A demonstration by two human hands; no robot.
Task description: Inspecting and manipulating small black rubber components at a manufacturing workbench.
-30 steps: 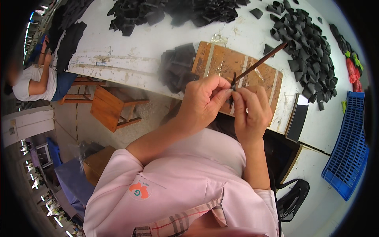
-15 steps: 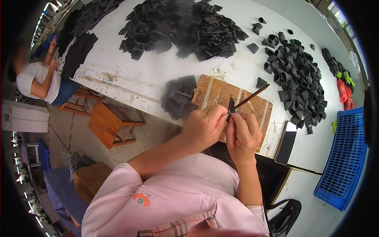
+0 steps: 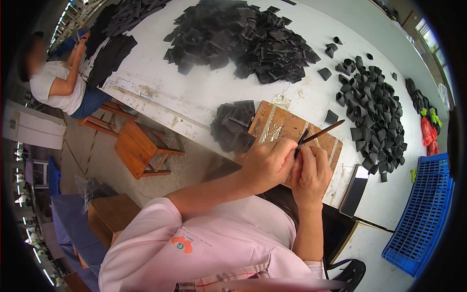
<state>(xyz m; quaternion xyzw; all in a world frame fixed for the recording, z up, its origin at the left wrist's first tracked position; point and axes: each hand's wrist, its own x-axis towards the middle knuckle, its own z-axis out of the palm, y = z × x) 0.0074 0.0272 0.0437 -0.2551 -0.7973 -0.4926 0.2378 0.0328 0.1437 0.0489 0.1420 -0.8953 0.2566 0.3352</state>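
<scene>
Over a brown wooden board (image 3: pixel 276 119), my two hands meet with their fingertips together. My left hand (image 3: pixel 272 164) is closed in a pinch on a small black piece of material (image 3: pixel 302 137). My right hand (image 3: pixel 311 175) pinches the same piece from the other side. A thin reddish-brown stick (image 3: pixel 327 130) juts up and to the right from between the hands; its lower end is hidden by the piece and my fingers, so which hand grips it is unclear. A small heap of flat black pieces (image 3: pixel 232 121) lies at the board's left edge.
Flat black pieces form a large heap (image 3: pixel 262 53) farther back on the white table (image 3: pixel 170 92). Curled black pieces (image 3: pixel 372 107) are piled to the right. A phone (image 3: pixel 354 191) and blue crate (image 3: pixel 418 214) are at right. At far left, a person (image 3: pixel 63 87) sits near a wooden stool (image 3: pixel 141 146).
The whole view has shifted slightly, with the table contents now lower and to the right. My hands remain together on the black piece, and the stick is still between them.
</scene>
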